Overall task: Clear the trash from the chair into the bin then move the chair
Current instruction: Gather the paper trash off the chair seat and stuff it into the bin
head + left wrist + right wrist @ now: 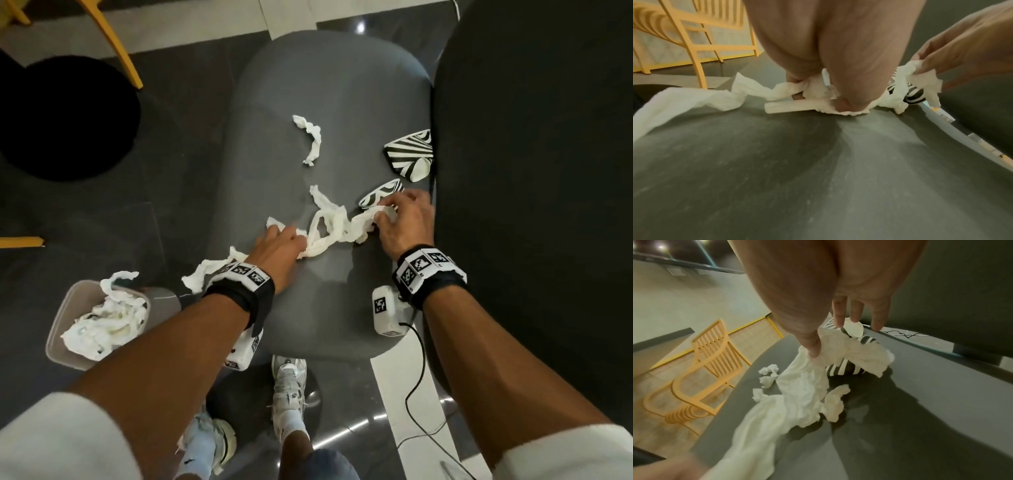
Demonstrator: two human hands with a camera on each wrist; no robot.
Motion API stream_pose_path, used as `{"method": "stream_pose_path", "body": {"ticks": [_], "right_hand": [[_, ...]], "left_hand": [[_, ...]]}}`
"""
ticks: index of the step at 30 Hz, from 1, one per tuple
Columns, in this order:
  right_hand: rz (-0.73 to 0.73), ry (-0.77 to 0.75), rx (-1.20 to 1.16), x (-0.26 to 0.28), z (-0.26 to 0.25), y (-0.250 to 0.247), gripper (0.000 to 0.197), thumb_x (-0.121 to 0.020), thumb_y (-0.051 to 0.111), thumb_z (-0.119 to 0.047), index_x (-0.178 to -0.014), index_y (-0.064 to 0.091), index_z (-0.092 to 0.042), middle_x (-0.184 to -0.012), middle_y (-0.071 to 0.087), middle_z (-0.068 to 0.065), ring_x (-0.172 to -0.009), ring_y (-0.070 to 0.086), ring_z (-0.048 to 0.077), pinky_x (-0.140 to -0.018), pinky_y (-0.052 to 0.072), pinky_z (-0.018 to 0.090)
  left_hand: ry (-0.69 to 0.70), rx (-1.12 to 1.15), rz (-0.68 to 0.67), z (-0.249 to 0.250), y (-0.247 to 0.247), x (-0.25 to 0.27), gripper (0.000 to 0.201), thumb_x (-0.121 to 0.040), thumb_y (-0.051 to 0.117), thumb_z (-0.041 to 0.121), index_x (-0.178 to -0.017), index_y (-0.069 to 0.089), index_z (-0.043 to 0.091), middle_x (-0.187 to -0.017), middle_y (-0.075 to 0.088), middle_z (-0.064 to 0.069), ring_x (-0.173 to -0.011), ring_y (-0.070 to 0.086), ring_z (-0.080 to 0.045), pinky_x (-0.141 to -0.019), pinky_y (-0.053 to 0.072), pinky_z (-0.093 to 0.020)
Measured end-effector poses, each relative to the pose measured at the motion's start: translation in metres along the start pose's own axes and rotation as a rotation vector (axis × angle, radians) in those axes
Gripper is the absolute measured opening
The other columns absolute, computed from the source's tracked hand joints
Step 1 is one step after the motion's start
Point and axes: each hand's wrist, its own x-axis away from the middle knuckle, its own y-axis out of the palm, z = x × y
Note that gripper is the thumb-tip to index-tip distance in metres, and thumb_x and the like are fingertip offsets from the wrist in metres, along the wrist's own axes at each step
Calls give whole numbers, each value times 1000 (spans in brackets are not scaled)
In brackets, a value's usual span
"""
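Note:
A grey cushioned chair seat (325,85) carries white tissue trash. My left hand (284,240) grips one end of a long twisted tissue strip (334,224), and its tail (694,99) trails off the seat's left edge. My right hand (404,216) pinches the strip's other end (838,344) between thumb and fingers. Two crushed black-and-white striped paper cups lie by the chair back, one (411,154) further off and one (380,193) right under my right fingers. A separate tissue scrap (311,137) lies further up the seat. A white straw-like tube (795,105) lies under my left hand.
A small clear bin (68,308) holding crumpled tissue stands on the dark floor left of the chair. The dark chair back (534,171) rises on the right. A yellow wooden chair (701,369) and a round black stool (61,116) stand to the left. My feet (287,380) are at the seat's front edge.

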Motion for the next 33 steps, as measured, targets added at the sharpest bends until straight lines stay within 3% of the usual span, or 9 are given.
{"method": "stream_pose_path", "body": {"ticks": [4,9,14,17,19,22,27,30,33], "right_hand": [[-51,60,-24,-27,4,3,46,-80,71,-14,-124,56,-17,-147,37,11,-133,44,32,-110,35,31],[-254,131,-46,-54,4,-3,107,-79,80,-23,-158,8,-21,-154,41,9,-137,47,30,-110,40,34],[-148,-78,37,-91,-9,-23,70,-75,79,-22,-136,46,-22,-145,39,5,-125,54,31,-105,45,35],[-208,-132,185,-128,-14,-34,77,-71,84,-24,-137,44,-19,-158,22,2,-134,49,32,-109,45,43],[-299,-120,300,-148,-16,-39,82,-68,87,-24,-137,44,-18,-156,32,9,-135,47,33,-108,44,42],[-341,-75,427,-160,-25,-44,82,-67,90,-25,-134,44,-14,-131,57,17,-120,57,38,-90,48,39],[-365,2,398,-147,-39,-39,68,-71,87,-27,-127,55,-7,-121,65,15,-113,63,36,-88,53,38],[-427,-21,229,-129,-47,-30,38,-71,82,-29,-104,71,-15,-98,74,5,-90,70,25,-79,58,34],[-532,-46,-2,-104,-65,-18,19,-73,81,-25,-91,74,-21,-84,75,-5,-76,71,10,-70,58,26]], "left_hand": [[37,142,112,1,-15,-11,13,-87,48,13,-99,50,18,-111,54,-2,-105,46,-29,-89,43,-42],[66,242,351,21,-70,-52,13,-88,43,12,-92,35,22,-98,40,1,-86,49,-29,-73,43,-39],[-3,274,318,34,-107,-111,13,-90,45,13,-102,46,10,-136,36,-6,-93,56,-33,-86,50,-44],[-104,220,124,29,-106,-139,37,-91,51,12,-127,48,5,-154,21,-12,-118,51,-42,-103,43,-45],[-149,171,26,25,-96,-148,46,-90,54,11,-136,46,7,-156,21,-14,-131,42,-41,-110,37,-47],[-220,229,112,18,-77,-146,54,-91,51,3,-144,39,10,-143,39,-10,-122,45,-33,-105,40,-44],[-127,248,177,16,-65,-123,25,-91,48,2,-115,53,2,-126,54,-17,-114,52,-36,-89,42,-36],[-167,446,165,18,-65,-100,37,-92,45,3,-129,43,10,-122,58,-16,-98,56,-32,-80,42,-34],[-223,613,147,15,-66,-74,53,-93,45,6,-143,35,15,-132,55,-12,-109,56,-32,-84,36,-27]]}}
